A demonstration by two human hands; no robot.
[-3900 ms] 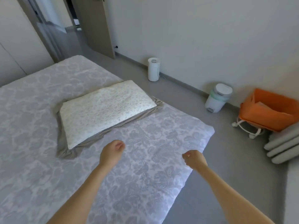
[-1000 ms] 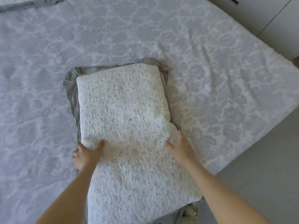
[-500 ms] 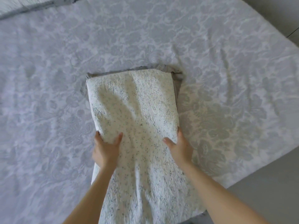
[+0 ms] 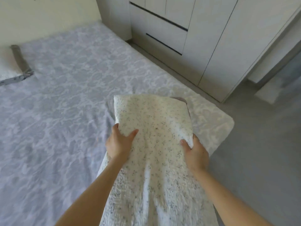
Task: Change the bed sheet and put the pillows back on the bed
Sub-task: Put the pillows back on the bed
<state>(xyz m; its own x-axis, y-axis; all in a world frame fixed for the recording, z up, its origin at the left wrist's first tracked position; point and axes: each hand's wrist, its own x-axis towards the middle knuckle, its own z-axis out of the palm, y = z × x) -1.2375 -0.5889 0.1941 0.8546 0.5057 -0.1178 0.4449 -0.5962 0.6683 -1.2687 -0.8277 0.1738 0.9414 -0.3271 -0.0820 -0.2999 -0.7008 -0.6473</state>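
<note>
**Pillow Held at the Corner of the Bed**

Both hands had the pillow (image 4: 153, 121) by its long edges. The left hand (image 4: 118, 144) gripped the left edge with its thumb across the top and its fingers (image 4: 116, 128) curled round the side. The right hand (image 4: 196, 154) clamped the right edge the same way. The pillow hung over the near right corner of the bed (image 4: 57, 111). Its far end possibly brushed the surface, though the angle made that hard to judge.

The step seemed to be carrying the pillow clear so the sheet could be changed. A level, two-sided hold suited it, since the soft filling sagged between the hands and creased down the middle. Gripping nearer the centre of each edge would likely keep the ends from drooping or dragging.

The pillow was cream, flecked with dark specks, and had a nubbly, quilted surface. A strip of grey fabric (image 4: 180, 99) peeked out at its far right corner. The bed's covering was pale grey with a woven floral pattern, lightly wrinkled. A second pillow (image 4: 8, 67) lay at the far left edge. A smooth white wardrobe (image 4: 203, 38) stood beyond the grey floor (image 4: 254, 152).
</note>
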